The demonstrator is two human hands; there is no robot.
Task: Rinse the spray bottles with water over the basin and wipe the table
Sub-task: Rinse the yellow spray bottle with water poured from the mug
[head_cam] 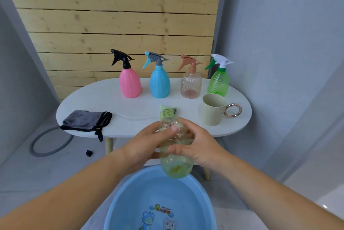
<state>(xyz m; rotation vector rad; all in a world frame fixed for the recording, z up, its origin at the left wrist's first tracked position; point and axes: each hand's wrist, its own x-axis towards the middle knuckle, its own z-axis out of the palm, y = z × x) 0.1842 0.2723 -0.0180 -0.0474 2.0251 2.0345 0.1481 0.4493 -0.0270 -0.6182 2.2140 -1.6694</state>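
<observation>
While the white oval table point(89, 99) stands beyond the blue basin point(128, 203) with four upright spray bottles point(160, 84) along its back, a clear yellowish spray bottle point(176, 167) hangs over the basin's far rim, gripped by the left hand point(147, 147) and right hand point(202, 146); a grey cloth point(83, 120) and beige mug point(212, 112) sit on the table.

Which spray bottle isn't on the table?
The yellowish clear bottle, held in left hand and right hand over the basin; the other four stand on the table.
</observation>
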